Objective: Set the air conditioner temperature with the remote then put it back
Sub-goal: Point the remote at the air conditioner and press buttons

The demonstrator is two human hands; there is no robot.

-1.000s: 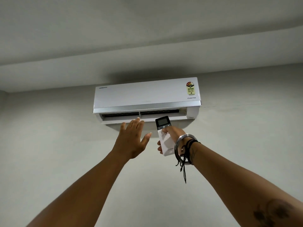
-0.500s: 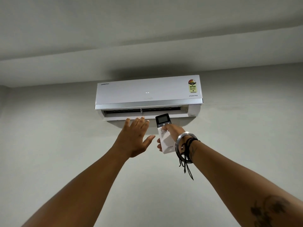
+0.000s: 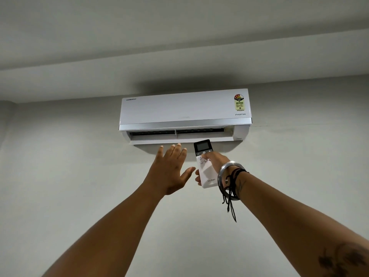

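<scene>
Hands are up: right hand [image 3: 214, 159] holds the remote [image 3: 205, 164], thumb on buttons; left hand [image 3: 169, 170] is open, empty. Putting it back is not done.

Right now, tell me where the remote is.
In the head view, the remote is gripped in the right hand, raised just below the air conditioner, beside the open left hand.

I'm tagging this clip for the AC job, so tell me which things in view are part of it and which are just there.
Part of the job:
- remote, held up in the right hand
- air conditioner on the wall
- left hand, open, raised under the vent

Just there:
- metal bangle on the right wrist
- black cords hanging from that wrist
- star rating sticker on the unit
</scene>
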